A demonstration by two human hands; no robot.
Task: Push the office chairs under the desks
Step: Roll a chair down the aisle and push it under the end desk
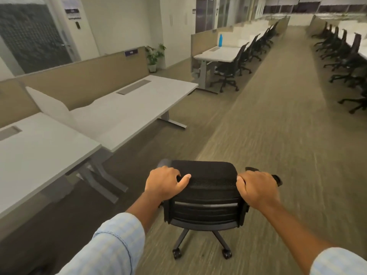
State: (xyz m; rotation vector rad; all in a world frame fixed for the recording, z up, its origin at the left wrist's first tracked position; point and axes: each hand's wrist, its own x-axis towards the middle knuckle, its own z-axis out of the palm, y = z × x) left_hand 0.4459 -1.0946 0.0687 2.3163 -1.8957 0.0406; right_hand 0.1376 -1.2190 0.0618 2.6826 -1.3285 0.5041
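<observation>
A long grey table (137, 108) ran along the left side of the room. A black office chair (204, 197) stood on the carpet in the aisle, out from the table, its back facing the person. Both arms reached forward in rolled-up blue sleeves. The left hand (165, 184) gripped the top left of the chair back. The right hand (257, 190) gripped the top right.
</observation>
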